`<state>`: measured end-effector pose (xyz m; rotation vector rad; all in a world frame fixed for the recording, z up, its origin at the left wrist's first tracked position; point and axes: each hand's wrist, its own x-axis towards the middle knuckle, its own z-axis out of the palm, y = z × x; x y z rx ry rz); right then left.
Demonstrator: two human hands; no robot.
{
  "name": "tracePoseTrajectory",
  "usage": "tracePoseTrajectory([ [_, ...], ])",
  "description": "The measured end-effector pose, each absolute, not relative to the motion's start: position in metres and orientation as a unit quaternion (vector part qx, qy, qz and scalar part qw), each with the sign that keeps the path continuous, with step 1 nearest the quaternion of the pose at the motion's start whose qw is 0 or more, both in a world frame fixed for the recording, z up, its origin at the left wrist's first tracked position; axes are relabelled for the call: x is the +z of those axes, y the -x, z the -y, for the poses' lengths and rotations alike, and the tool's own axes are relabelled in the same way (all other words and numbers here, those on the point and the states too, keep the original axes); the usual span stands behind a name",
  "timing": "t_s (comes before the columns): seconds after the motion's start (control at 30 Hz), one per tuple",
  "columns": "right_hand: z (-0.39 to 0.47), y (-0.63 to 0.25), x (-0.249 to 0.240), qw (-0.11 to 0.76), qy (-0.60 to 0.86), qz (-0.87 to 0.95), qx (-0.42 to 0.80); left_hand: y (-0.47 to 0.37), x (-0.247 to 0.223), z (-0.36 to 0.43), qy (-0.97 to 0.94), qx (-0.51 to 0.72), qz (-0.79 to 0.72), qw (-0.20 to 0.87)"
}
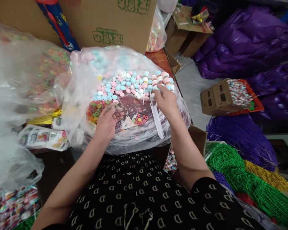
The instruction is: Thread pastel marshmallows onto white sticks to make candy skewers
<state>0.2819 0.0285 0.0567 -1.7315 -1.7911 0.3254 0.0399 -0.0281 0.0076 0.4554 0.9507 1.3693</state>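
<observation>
Cloudy plastic fills the far left, where a large bag [7, 95] shows blurred multicoloured rings [52, 64] through its side, with wrapped lollipops [16, 204] below it. Next come printed packets [45, 137] lying near a gold strip [44, 118], and a blue and red tube [60, 25] leaning in front of a cardboard box [96, 19] with green print. The left hand [108, 121] is loosely curled over the edge of a pile of coloured ring pieces [96, 110] on a spread plastic bag [132, 140]; a pink piece shows at its fingertips, but whether they pinch it I cannot tell. Pink, blue and white rounded pieces [124, 84] spread across the middle of the bag, and a smaller cluster of mostly red rings [140, 119] lies nearer the body. A bundle of white sticks [157, 124] stretches toward the person, just beside the right hand [166, 100]. That hand has its fingers bent at the near edge of some layered rows [162, 78], pale pieces with darker bands between; what it pinches, if anything, I cannot tell. Farther right, a carton [213, 99] of small wrapped sweets [238, 92] sits by an orange crate [258, 103], with purple packages [249, 35] behind and purple, green and gold strands [242, 172] in front.
</observation>
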Motion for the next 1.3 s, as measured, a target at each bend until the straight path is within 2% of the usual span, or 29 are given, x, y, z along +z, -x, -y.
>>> tracePoseTrajectory([
  [0.1,0.021,-0.292,0.051,0.292,0.687,0.650,0.145,-0.037,0.007,0.028,-0.199,0.609,-0.420,0.643],
  [0.23,0.075,-0.288,0.029,0.178,0.718,0.662,0.121,-0.038,0.012,0.027,-0.200,0.611,-0.419,0.641],
  [0.33,0.087,-0.282,0.010,0.113,0.745,0.651,0.090,-0.035,0.020,0.024,-0.221,0.624,-0.412,0.626],
  [0.43,0.084,-0.283,-0.001,0.090,0.766,0.633,0.073,-0.025,0.029,0.021,-0.244,0.642,-0.414,0.598],
  [0.77,0.075,-0.309,-0.002,0.162,0.742,0.646,0.076,-0.002,0.031,0.023,-0.299,0.662,-0.451,0.519],
  [0.87,0.077,-0.310,0.003,0.165,0.741,0.647,0.070,0.000,0.028,0.025,-0.347,0.652,-0.498,0.455],
  [1.0,0.086,-0.316,0.016,0.177,0.737,0.645,0.098,0.006,0.026,0.027,-0.473,0.572,-0.569,0.354],
  [1.13,0.105,-0.316,0.031,0.231,0.733,0.604,0.213,0.006,0.020,0.013,-0.558,0.504,-0.579,0.315],
  [1.3,0.117,-0.290,0.035,0.316,0.656,0.493,0.476,-0.011,0.004,-0.026,-0.638,0.414,-0.586,0.280],
])
